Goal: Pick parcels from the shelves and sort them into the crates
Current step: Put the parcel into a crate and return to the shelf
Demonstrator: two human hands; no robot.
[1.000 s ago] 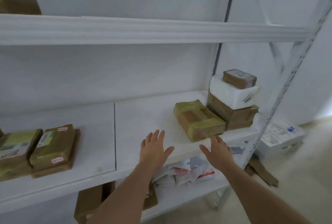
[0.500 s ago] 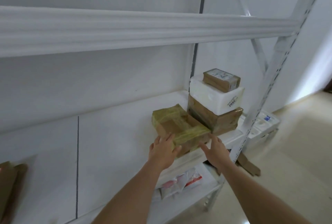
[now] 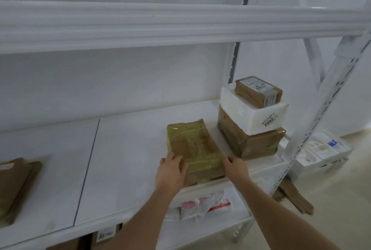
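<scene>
taped brown parcel (image 3: 193, 147) on shelf (image 3: 128, 149), left hand (image 3: 170, 173) and right hand (image 3: 235, 169) at its sides

both forearms were bare to the frame's edge; the left hand (image 3: 170, 172) and right hand (image 3: 236, 168) apparently wore no gloves or rings.

The parcel (image 3: 193, 145) under my hands is brown cardboard wrapped in glossy, wrinkled yellowish tape. Right of it, a matt white foam box (image 3: 253, 112) sits on taped cardboard (image 3: 249, 141). The shelf (image 3: 128, 149) is smooth, white-painted board; its upright (image 3: 321, 113) is perforated metal.
</scene>
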